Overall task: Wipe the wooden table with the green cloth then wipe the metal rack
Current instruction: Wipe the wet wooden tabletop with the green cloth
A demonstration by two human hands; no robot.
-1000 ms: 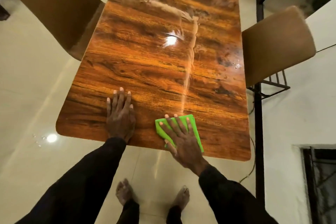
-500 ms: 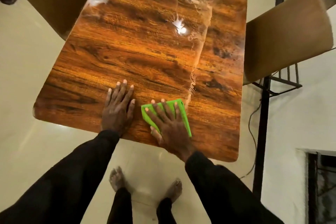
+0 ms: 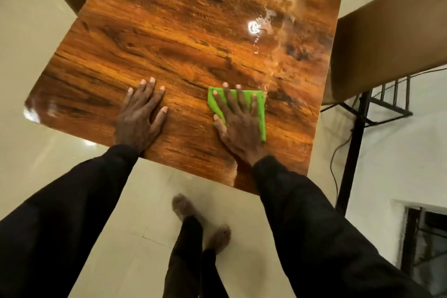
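Right hand (image 3: 242,128) pins the folded bright-green cloth (image 3: 260,118) near the 6 o'clock edge of the glossy wooden table (image 3: 169,43).
Fingers are straight and spread, pressing without gripping. Left hand (image 3: 140,116) lies flat on bare wood at the cloth's 9 o'clock. Smeary wet patch (image 3: 273,19) sits at 12–1 o'clock; likely black metal rack (image 3: 387,109) at 3 o'clock, right hand nearer.

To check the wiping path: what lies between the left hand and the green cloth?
Nothing. In the head view, only bare wooden table shows between the left hand and the green cloth under the right hand.
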